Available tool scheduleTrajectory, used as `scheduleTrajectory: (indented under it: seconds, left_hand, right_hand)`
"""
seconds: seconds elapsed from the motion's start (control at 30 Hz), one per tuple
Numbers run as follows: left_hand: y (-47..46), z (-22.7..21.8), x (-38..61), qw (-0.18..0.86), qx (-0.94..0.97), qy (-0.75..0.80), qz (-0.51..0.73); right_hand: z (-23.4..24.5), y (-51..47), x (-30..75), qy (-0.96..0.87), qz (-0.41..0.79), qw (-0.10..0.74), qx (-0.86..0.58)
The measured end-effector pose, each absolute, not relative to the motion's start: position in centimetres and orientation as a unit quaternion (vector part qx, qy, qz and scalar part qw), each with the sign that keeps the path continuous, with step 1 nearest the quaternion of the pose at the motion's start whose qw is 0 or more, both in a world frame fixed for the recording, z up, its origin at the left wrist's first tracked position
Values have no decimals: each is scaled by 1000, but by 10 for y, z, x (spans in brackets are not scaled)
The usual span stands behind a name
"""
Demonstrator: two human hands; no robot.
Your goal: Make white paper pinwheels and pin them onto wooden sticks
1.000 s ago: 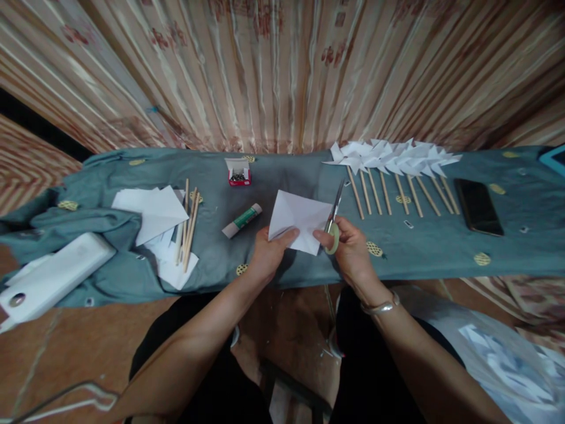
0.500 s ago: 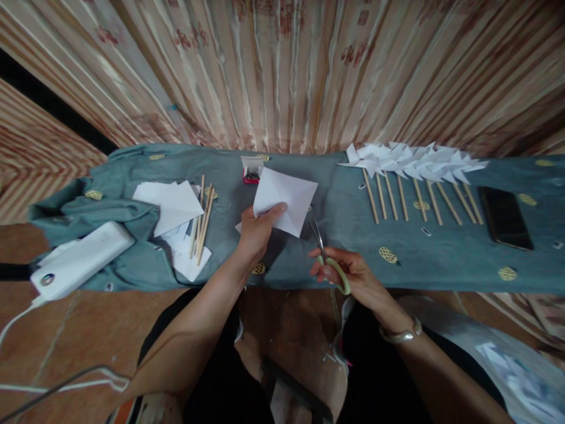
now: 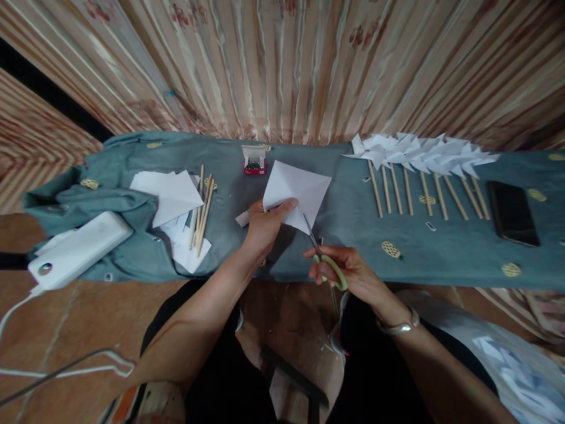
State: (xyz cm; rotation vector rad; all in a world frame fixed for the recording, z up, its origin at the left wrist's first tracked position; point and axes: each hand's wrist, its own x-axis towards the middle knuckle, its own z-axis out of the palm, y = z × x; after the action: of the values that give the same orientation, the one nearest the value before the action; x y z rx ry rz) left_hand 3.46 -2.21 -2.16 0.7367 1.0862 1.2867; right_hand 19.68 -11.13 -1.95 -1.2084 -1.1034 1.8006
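A white square of paper (image 3: 304, 188) is pinched in my left hand (image 3: 265, 227), thumb on top, held above the cloth. My right hand (image 3: 348, 268) grips scissors (image 3: 334, 272) with pale green handles. Their blades reach the paper's near corner, overlapping it. Behind the paper, a small red box (image 3: 255, 166) stands with its lid up and small dark metal pieces inside. A small white paper piece (image 3: 242, 218) lies beside my left hand, partly hidden by it.
Paper pinwheels (image 3: 419, 154) on wooden sticks lie in a row at the right, near a dark phone (image 3: 513, 212). Left are paper sheets (image 3: 170, 191), loose wooden sticks (image 3: 204, 218) and a white power bank (image 3: 79, 250) with a cable. A patterned blue-green cloth (image 3: 291, 268) covers the narrow table.
The scissors have come to the paper's near corner; before, their tips were just apart from it. The paper has shifted slightly right in view, and the head view has tilted a little.
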Motion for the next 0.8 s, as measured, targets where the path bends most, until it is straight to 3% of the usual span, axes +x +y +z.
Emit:
scheduleTrajectory:
  seconds: [0.8]
  left_hand:
    - [-23, -20, 36, 604, 314, 468, 563]
  right_hand:
    - [-17, -110, 196, -425, 695, 331, -477]
